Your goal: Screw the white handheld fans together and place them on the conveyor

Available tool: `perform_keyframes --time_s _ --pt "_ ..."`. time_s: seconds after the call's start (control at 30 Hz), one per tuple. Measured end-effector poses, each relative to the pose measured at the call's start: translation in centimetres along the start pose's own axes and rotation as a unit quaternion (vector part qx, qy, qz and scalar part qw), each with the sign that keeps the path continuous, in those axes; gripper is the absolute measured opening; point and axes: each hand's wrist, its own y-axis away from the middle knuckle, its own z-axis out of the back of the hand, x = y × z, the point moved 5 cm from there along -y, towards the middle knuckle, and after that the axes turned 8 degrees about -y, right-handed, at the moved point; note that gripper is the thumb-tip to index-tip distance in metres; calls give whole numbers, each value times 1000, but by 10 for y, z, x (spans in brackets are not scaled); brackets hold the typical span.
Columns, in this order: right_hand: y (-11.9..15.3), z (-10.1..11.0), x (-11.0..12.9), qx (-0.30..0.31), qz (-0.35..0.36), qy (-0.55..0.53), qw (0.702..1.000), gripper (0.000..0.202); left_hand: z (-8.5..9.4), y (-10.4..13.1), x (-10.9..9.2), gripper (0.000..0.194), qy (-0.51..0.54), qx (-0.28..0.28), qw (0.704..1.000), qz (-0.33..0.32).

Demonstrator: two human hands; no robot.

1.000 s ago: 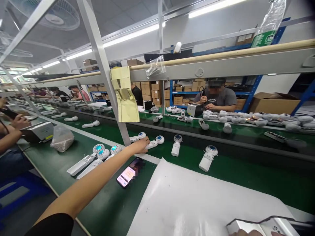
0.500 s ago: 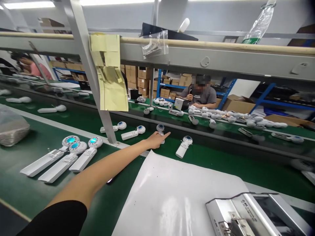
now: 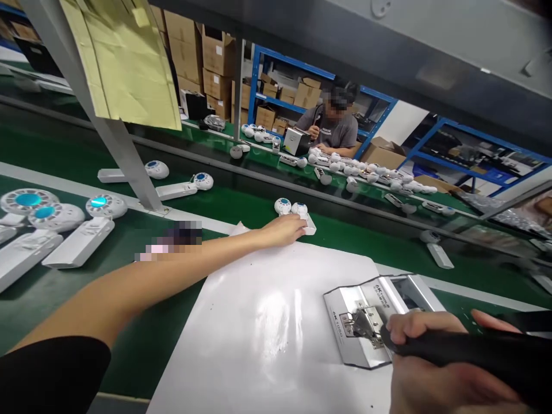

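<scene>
- The left hand (image 3: 284, 230) lies palm down at the far edge of the glossy white sheet (image 3: 276, 322), arm stretched forward; its fingers are together and rest on the handle of a small white handheld fan with a blue-centred round head (image 3: 301, 211). Whether they grip it cannot be told.
- A second white fan of the same kind (image 3: 282, 206) lies just beside the first, at about 11 o'clock of the hand, on the green conveyor belt (image 3: 371, 244).
- The right hand (image 3: 435, 368), at 4 o'clock of the left, is clamped around a black tool handle (image 3: 470, 351) whose metal tip (image 3: 364, 329) meets a silver metal box-shaped fixture (image 3: 375, 313) standing on the sheet.
- At 9 o'clock of the left hand, three white fans with glowing cyan centres (image 3: 56, 224) lie side by side on the near green table.
- At 10 o'clock a slanted grey metal post (image 3: 107, 132) carries yellow paper sheets (image 3: 125, 63).
- At 1 o'clock, beyond the belt, a person in a grey shirt (image 3: 330, 129) sits behind a row of white parts, with brown cardboard boxes (image 3: 215, 57) on blue shelving behind.
</scene>
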Motion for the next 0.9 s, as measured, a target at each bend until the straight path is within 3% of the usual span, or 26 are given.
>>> perform_keyframes --time_s 0.1,0.2,0.3,0.37,0.47,0.57,0.73,0.9 --pt "4 -2 2 36 39 24 998 71 -6 30 -44 19 -8 -40 999 -1" --pt "2 15 1 89 44 18 995 48 -19 84 -94 13 -6 -45 997 -61" --pt "-2 22 -7 127 38 -7 991 55 -24 143 -136 10 11 -61 989 -132" --pt "-2 19 -18 108 51 -3 993 53 -22 174 -155 12 44 -84 982 -166" --pt "4 16 -35 26 63 21 997 55 -19 196 -166 19 107 -86 975 -174" --pt "11 10 -41 -11 19 15 1000 60 -20 197 -168 14 137 -57 969 -199" --pt "26 -23 -19 86 -56 -62 993 56 -25 194 -169 15 160 -45 960 -226" --pt "51 -59 -8 134 -55 -101 984 62 -29 197 -172 20 178 -56 961 -204"
